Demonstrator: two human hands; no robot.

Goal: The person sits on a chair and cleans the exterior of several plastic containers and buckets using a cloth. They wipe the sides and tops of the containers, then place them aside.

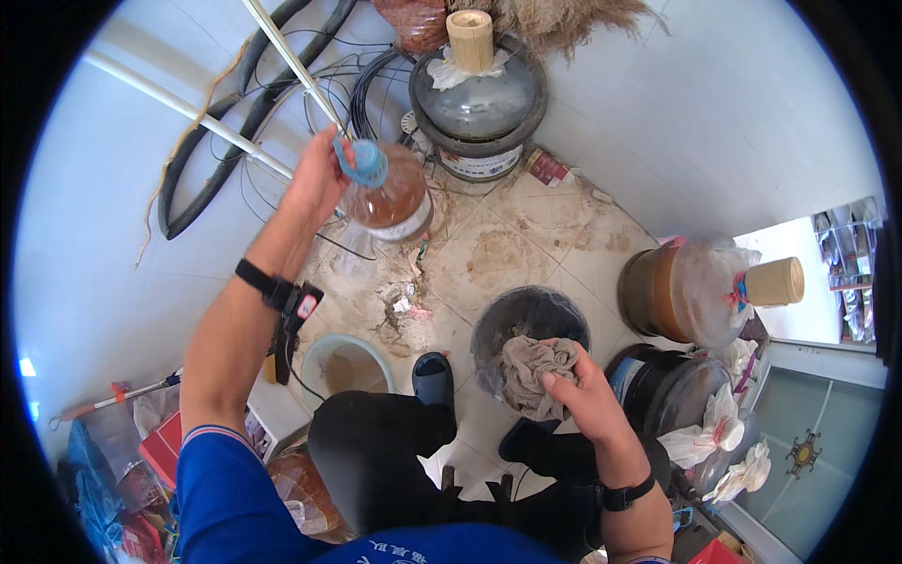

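Observation:
My left hand (331,169) grips the light-blue handle and cap at the neck of a clear plastic jug (398,197) of reddish-brown liquid, at the upper left of the floor. A crumpled grey-brown cloth (539,370) is held in my right hand (581,388), above the front part of a dark bucket (493,324) with a plastic lining. To the left of my slippered foot stands a pale-green basin (384,356) with murky brownish water in it. Whether the jug's base touches the floor I cannot tell.
A large jar with a bamboo stopper (471,42) stands at the back, near coiled black cable (366,99) and white pipes (176,104). More big jars (662,289) line the right side. Dirt and scraps lie on the floor tiles (493,254). Bags and boxes crowd the lower left.

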